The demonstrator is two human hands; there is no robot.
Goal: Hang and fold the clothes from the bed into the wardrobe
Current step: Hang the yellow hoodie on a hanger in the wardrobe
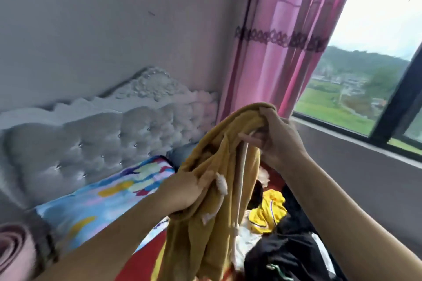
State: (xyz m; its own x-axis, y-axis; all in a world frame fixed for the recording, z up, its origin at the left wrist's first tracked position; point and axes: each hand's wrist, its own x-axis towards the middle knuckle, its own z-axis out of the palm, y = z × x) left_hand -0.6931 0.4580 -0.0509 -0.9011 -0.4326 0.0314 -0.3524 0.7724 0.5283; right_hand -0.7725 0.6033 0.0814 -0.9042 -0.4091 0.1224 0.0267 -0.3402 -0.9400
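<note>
Lifting mustard hoodie point(212, 189) off bed: right hand point(280, 141) pinching top at one o'clock, left hand point(185, 194) gripping middle. Next: finding shoulders for hanging.

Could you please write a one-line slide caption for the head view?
Both hands, left and right, hold up a mustard-yellow garment over clothes piled on the bed.

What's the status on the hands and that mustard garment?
Left hand grips mustard-yellow knit garment mid-body. Right hand holds its top, lifted above bed. Bright yellow and black clothes still piled below.
</note>
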